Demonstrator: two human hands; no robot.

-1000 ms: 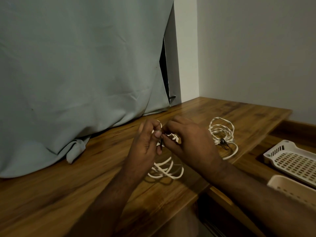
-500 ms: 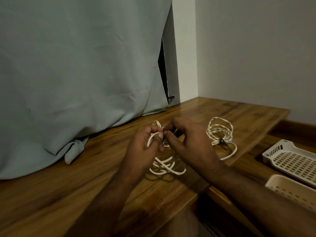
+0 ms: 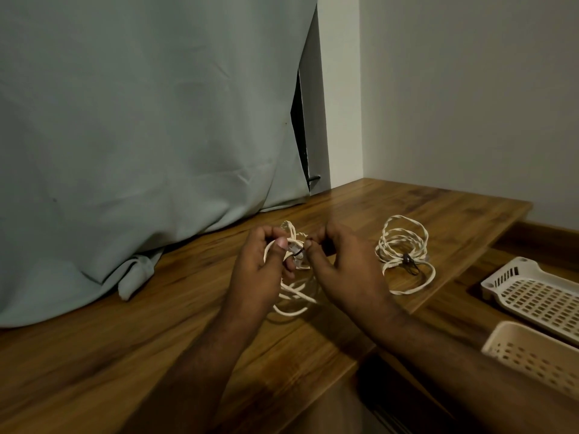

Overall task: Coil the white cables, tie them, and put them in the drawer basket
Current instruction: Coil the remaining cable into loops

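A grey-green curtain [image 3: 131, 126] hangs down onto the back of a wooden tabletop [image 3: 94, 346], its hem bunched on the wood. At the right, below the table edge, sit two pale slotted plastic baskets: the farther basket [image 3: 532, 292] and the nearer basket [image 3: 539, 355], only partly in view.

On the tabletop to the right lies a tied coil [image 3: 404, 249] of white twisted cable, its loops loose and uneven, cinched by a dark tie [image 3: 409, 261] near its front edge, with one strand trailing out toward the table edge.

The held coil [image 3: 294, 296] sits between the hands, its lower loops drooping onto the wood. The left hand [image 3: 260, 270] curls round the bunched upper part, thumb on top. The right hand [image 3: 344, 267] pinches thumb against forefinger just beside it, at a thin dark band [image 3: 297, 253] circling the bunch.
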